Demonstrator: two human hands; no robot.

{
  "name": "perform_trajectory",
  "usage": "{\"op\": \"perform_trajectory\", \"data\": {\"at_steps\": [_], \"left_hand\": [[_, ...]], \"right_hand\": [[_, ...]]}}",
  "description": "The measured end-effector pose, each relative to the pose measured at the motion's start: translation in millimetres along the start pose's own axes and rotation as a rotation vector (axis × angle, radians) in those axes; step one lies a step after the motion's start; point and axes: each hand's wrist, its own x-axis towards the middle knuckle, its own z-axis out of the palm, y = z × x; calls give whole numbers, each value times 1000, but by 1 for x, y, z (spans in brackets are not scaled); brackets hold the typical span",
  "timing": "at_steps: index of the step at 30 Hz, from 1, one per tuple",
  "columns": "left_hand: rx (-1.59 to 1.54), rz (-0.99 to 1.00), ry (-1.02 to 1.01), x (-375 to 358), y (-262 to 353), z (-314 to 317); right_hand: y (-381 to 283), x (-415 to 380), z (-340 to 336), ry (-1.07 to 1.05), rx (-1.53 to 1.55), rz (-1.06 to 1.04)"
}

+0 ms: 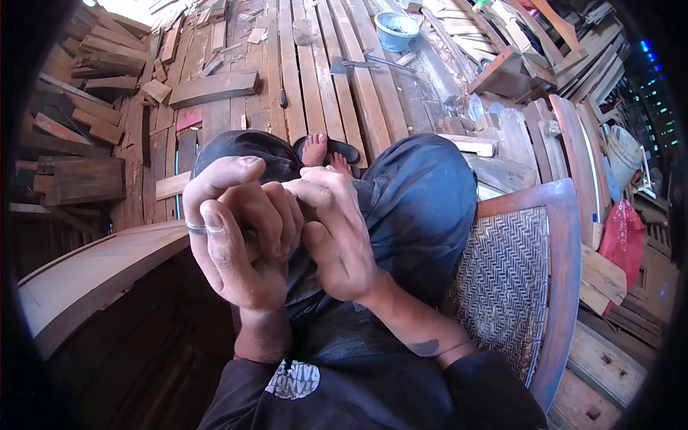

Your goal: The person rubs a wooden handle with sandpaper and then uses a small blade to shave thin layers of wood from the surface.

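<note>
My left hand point(240, 229) is raised above my lap, palm turned partly towards me. Its thumb and forefinger stand apart, a band circles one finger, and the other fingers curl loosely with nothing visible in them. My right hand point(335, 228) is beside it, touching it at the fingers. The right fingers reach forward and bend over, the thumb lies near the palm, and some fingertips are hidden; no object shows in it. Beneath both hands are my dark trousers point(423, 193) and, further off, my feet in sandals point(347, 149).
Beside my right leg is a woven-panel wooden chair part point(502, 279). A curved wooden piece point(100, 276) lies to the left. Ahead on the plank floor are a hatchet point(351, 65), a blue basin point(396, 32), a thick board point(215, 90) and stacked timber point(107, 64).
</note>
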Motion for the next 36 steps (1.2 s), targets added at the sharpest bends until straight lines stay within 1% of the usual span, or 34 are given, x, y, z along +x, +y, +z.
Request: {"op": "perform_trajectory", "data": {"at_steps": [2,3,4,6,8,9,10,12,14,15,18,19,21,22,24,26,28,29,30,31,32,34,35,36], "left_hand": [[-3,-11,20,1,0,-2],[-5,-11,32,2,0,-3],[-13,-9,33,1,0,-2],[-24,-10,29,1,0,0],[-17,13,30,1,-2,1],[-15,22,30,0,-3,2],[-22,-2,63,-1,-1,1],[-40,-41,127,-1,3,-1],[84,29,108,3,1,-7],[145,61,97,4,-1,-8],[145,68,107,5,-2,-8],[185,86,117,5,-2,-9],[263,125,136,7,0,-10],[258,107,122,7,1,-12],[246,83,105,7,4,-18],[269,90,100,4,6,-13],[276,82,97,1,4,-9],[279,73,100,0,4,-8],[285,69,101,-1,4,-8],[277,47,128,-3,8,-7],[312,73,102,-1,7,-9],[383,136,68,1,4,-16],[404,146,41,1,6,-17],[423,156,11,1,7,-16]], "right_hand": [[15,-6,1,0,-22,-10],[30,-14,3,31,-3,63],[45,-17,3,18,-75,114],[47,-25,2,22,-17,222],[13,-6,0,3,14,50],[-3,-1,0,-13,78,59],[-6,-2,3,1,117,64],[9,-8,2,0,-4,-20],[40,-26,8,58,-63,124],[41,-27,7,60,-33,231],[0,-3,4,43,75,59],[-13,0,8,71,99,-1],[-7,-2,11,68,74,-19],[0,-2,11,65,59,-34],[27,-9,11,71,-68,108],[34,-19,6,64,2,211],[3,-5,8,41,54,41],[-12,0,8,40,92,-6],[-19,0,9,15,109,1],[-13,-1,9,26,106,-35],[-3,-3,9,35,103,-74],[26,-22,6,14,64,119],[42,-31,9,62,14,133],[34,-26,7,43,34,113]]}}
